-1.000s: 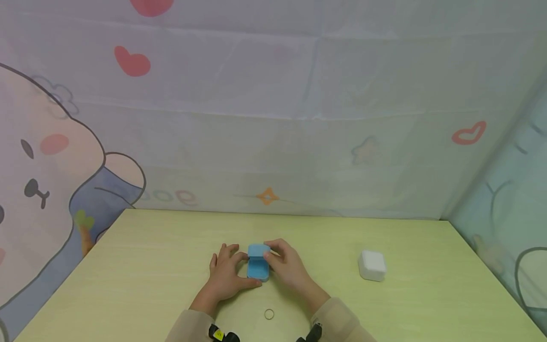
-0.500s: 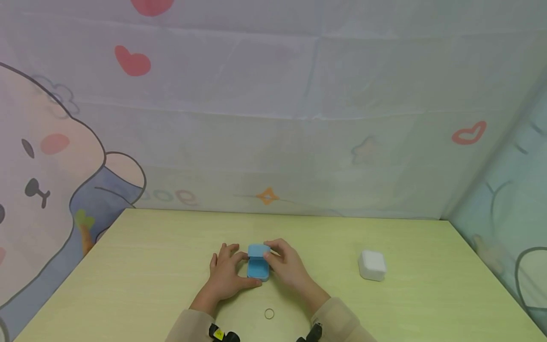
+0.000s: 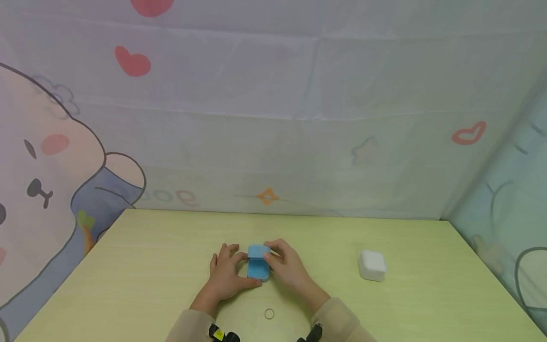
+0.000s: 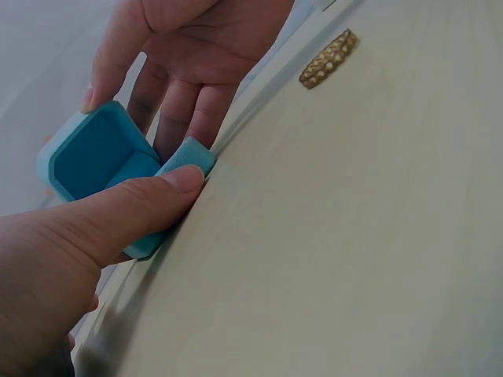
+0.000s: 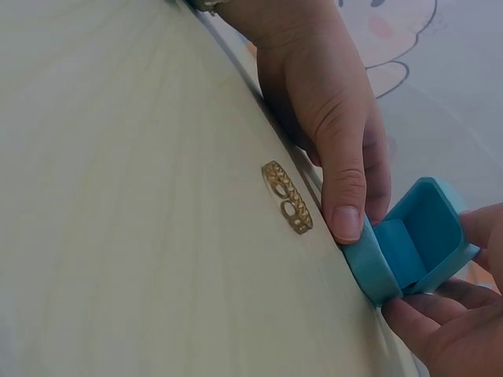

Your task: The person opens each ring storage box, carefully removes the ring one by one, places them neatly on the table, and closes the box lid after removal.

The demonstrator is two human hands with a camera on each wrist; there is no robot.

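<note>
A small light-blue ring box (image 3: 258, 270) stands on the table with its lid (image 3: 259, 251) raised; no ring shows in the part of its inside that I can see. My left hand (image 3: 228, 279) holds the base, its thumb along the front edge and its index finger at the left side. On the other side my right hand (image 3: 292, 270) pinches the lid between thumb and index finger. A gold openwork ring (image 4: 328, 60) lies on the table in front of the box, between my forearms and touched by neither hand.
Off to the right on the pale yellow-green table (image 3: 171, 232) stands a white rounded box (image 3: 372, 265). Behind the table's far edge hangs a printed cloth (image 3: 273, 118), and another cloth panel (image 3: 513, 190) closes off the right side.
</note>
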